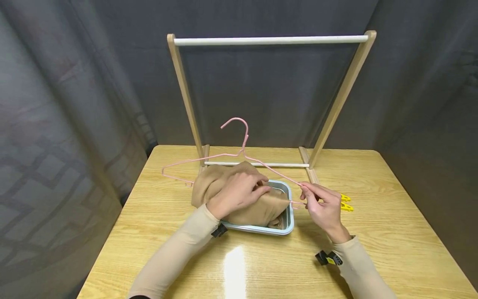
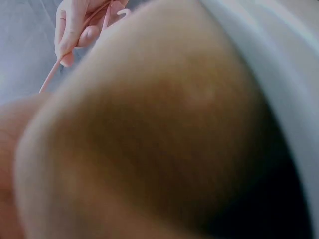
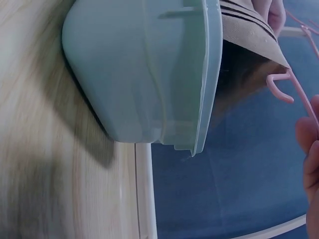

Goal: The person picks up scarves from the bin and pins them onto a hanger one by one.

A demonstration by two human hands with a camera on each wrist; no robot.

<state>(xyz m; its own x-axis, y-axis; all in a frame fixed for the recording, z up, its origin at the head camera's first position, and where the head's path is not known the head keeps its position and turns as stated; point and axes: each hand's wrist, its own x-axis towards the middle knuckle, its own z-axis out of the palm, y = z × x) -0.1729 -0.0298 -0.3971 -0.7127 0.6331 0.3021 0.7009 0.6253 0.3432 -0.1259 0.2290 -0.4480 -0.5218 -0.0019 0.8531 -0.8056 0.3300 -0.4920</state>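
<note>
A pink clothes hanger (image 1: 239, 153) stands tilted over the table with its hook up. My right hand (image 1: 323, 205) pinches its right end; in the right wrist view the fingers (image 3: 311, 164) are at the frame edge, beside the hanger's small side hook (image 3: 280, 88). Tan cloth (image 1: 269, 207) drapes over the hanger's lower bar, hiding much of it, and hangs into a light blue tub (image 1: 257, 229). On top of the cloth rests my left hand (image 1: 240, 193), thumb apart from the fingers. Blurred cloth (image 2: 149, 124) fills most of the left wrist view.
Behind the tub stands a wooden rack with a white top rail (image 1: 269, 40) and a low white bar (image 1: 276, 165). Yellow clothespins (image 1: 346, 203) lie on the wooden table (image 1: 392, 232) just beyond my right hand. Grey curtains (image 1: 74, 137) surround the table.
</note>
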